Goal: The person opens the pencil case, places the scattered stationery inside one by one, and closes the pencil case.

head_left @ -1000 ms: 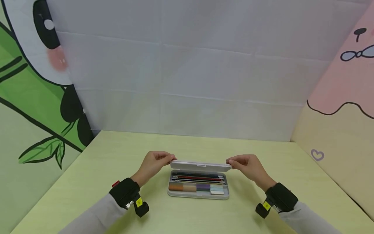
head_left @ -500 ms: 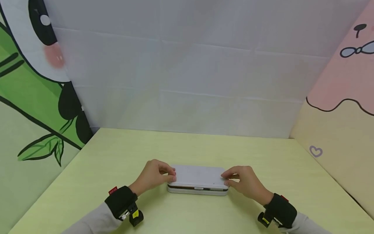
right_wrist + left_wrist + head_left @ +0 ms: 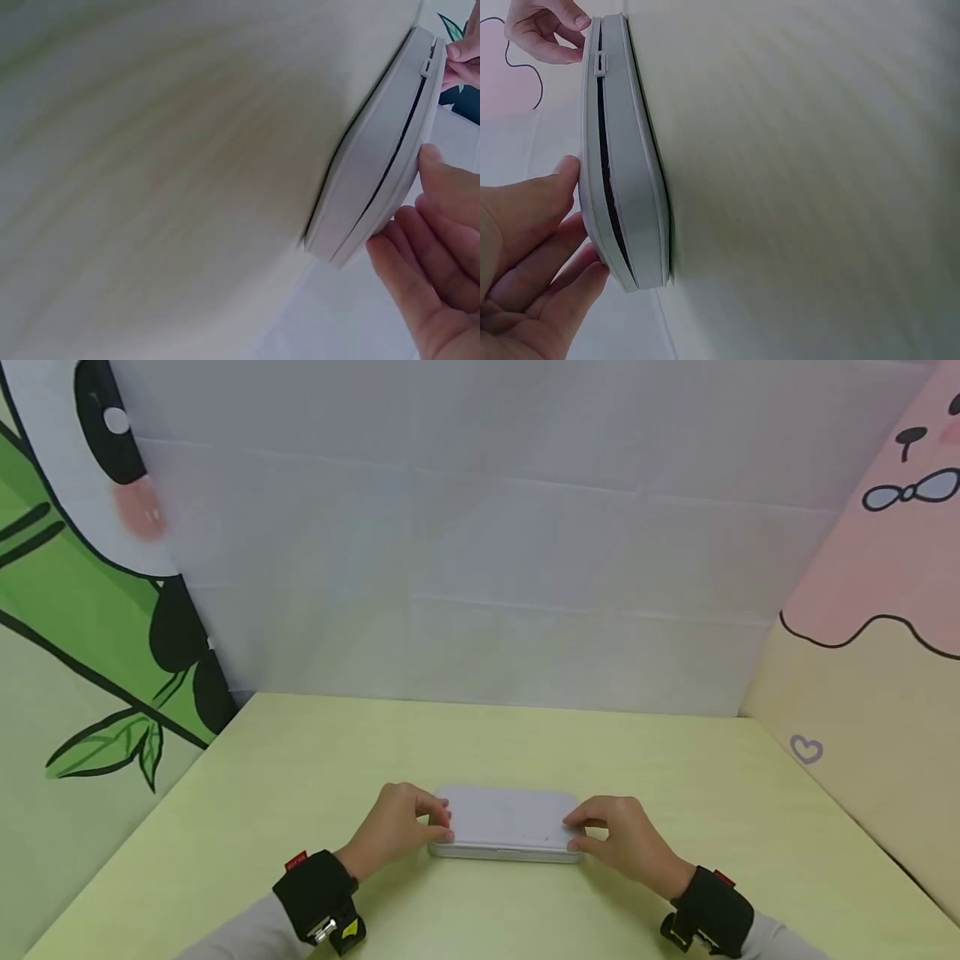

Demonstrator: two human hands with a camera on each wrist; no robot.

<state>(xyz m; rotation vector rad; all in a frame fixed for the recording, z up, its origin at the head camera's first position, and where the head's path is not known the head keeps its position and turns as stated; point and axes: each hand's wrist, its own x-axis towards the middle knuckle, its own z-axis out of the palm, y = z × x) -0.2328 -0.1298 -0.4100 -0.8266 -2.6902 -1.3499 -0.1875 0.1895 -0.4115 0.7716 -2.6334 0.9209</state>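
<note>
A pale grey-white pencil case (image 3: 510,818) lies flat on the table, its lid down over the base. A thin dark gap runs between lid (image 3: 592,150) and base (image 3: 637,165) in the left wrist view. My left hand (image 3: 393,831) holds the lid's left end, thumb near the front edge and fingers bent at the side. At the opposite end my right hand (image 3: 626,839) grips the lid in the same way. From the right wrist view, the thumb and fingers of that hand (image 3: 442,255) touch the lid's rim. The case's contents are hidden.
The light yellow table (image 3: 337,752) runs back to a white sheet wall (image 3: 480,568). Painted panels stand at the sides, a green one (image 3: 97,610) at left and a pink and cream one (image 3: 862,577) at right. Each wrist wears a black strap (image 3: 315,893) with a camera.
The lid has swung down toward me from its raised position, covering the pencils and coloured blocks inside. Both hands came down with it, and the front gap has narrowed.
</note>
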